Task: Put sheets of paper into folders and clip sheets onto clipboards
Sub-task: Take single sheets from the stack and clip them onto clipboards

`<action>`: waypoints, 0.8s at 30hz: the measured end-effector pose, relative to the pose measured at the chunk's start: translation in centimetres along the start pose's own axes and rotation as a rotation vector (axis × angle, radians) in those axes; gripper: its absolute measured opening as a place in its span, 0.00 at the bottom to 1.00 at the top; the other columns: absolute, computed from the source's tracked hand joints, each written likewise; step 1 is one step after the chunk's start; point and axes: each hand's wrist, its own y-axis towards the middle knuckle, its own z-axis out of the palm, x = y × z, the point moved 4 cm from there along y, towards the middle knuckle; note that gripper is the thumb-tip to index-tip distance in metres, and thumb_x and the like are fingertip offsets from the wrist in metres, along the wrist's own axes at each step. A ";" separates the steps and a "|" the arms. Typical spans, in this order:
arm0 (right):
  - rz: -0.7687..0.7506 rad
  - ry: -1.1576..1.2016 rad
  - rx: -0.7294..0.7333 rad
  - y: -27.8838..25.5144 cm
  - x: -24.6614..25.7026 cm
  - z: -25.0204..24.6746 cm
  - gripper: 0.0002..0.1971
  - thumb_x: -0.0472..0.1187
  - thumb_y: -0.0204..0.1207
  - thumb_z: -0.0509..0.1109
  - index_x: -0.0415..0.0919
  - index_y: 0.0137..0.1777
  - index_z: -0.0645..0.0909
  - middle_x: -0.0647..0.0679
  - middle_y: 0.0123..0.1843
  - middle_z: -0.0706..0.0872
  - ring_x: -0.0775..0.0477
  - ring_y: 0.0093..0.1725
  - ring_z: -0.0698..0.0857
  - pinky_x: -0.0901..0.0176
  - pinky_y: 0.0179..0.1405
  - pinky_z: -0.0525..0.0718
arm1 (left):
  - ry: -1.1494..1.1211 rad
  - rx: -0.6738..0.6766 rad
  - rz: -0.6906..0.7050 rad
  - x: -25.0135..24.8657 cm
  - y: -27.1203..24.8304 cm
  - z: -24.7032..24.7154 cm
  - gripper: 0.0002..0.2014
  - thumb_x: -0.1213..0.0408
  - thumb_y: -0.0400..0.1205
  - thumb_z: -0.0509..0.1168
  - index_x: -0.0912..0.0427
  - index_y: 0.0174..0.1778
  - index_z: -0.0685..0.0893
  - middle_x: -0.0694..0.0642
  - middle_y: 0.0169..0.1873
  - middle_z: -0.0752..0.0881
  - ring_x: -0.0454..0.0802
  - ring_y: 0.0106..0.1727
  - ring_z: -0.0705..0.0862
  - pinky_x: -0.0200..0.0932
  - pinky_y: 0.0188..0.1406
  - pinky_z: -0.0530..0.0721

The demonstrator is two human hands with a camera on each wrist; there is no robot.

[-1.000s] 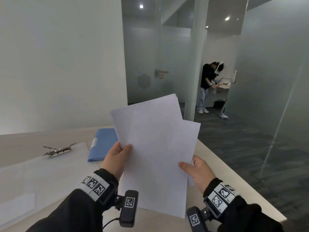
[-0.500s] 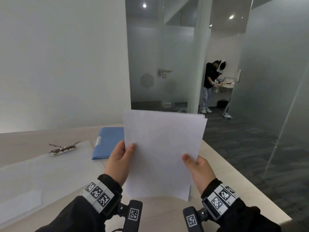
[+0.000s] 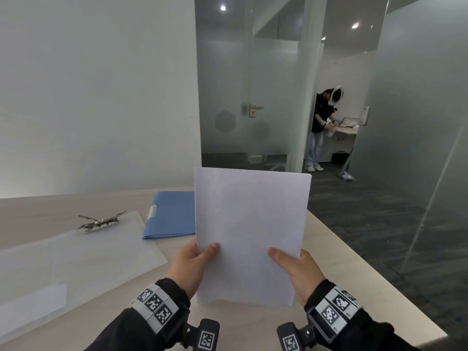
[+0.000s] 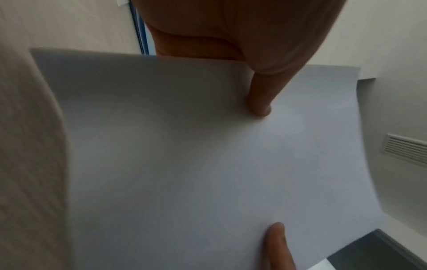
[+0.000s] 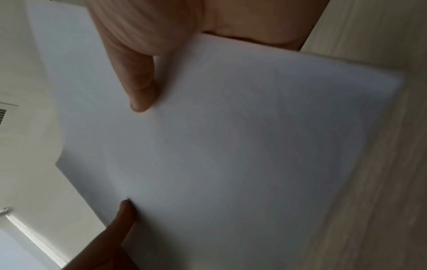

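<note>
A squared-up stack of white sheets (image 3: 250, 231) stands upright, its lower edge on or just above the table (image 3: 342, 287). My left hand (image 3: 195, 262) pinches its left edge, thumb on the front; my right hand (image 3: 293, 267) pinches the right edge the same way. Both wrist views show the sheets (image 4: 196, 155) (image 5: 231, 137) with a thumb on the near face. To the left lies a clear clipboard (image 3: 76, 262) with a metal clip (image 3: 101, 221). A blue folder (image 3: 172, 214) lies shut behind the sheets, partly hidden by them.
The table's right edge (image 3: 374, 282) runs diagonally, with dark carpet (image 3: 379, 224) beyond it. A white wall rises behind the table on the left. Another person (image 3: 319, 127) works at a desk far off behind glass partitions.
The two fanned sheets have been squared into one aligned stack and lowered to the table. Both hands kept their hold on the side edges.
</note>
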 end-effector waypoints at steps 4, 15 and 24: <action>0.051 -0.143 0.076 0.2 -1.1 0.9 0.12 0.37 0.77 0.74 0.38 0.59 0.87 0.45 0.54 0.93 0.44 0.56 0.91 0.46 0.62 0.86 | -0.107 -0.059 -0.060 0.2 0.3 -1.8 0.09 0.64 0.82 0.67 0.64 0.54 0.87 0.62 0.48 0.93 0.60 0.49 0.90 0.54 0.49 0.86; 0.100 -0.418 0.149 1.5 -2.7 6.1 0.11 0.35 0.81 0.64 0.50 0.53 0.85 0.54 0.54 0.91 0.54 0.55 0.87 0.62 0.54 0.83 | 0.403 -0.252 -0.139 0.1 1.1 -14.0 0.09 0.57 0.82 0.66 0.56 0.48 0.89 0.53 0.49 0.91 0.54 0.57 0.86 0.47 0.54 0.78; 0.171 -0.366 0.171 2.8 -4.3 13.0 0.11 0.31 0.80 0.62 0.40 0.52 0.86 0.42 0.50 0.92 0.40 0.51 0.89 0.52 0.47 0.86 | 1.019 -0.314 -0.523 0.0 -0.6 -29.4 0.25 0.48 0.81 0.65 0.55 0.73 0.78 0.57 0.71 0.80 0.58 0.69 0.78 0.46 0.72 0.71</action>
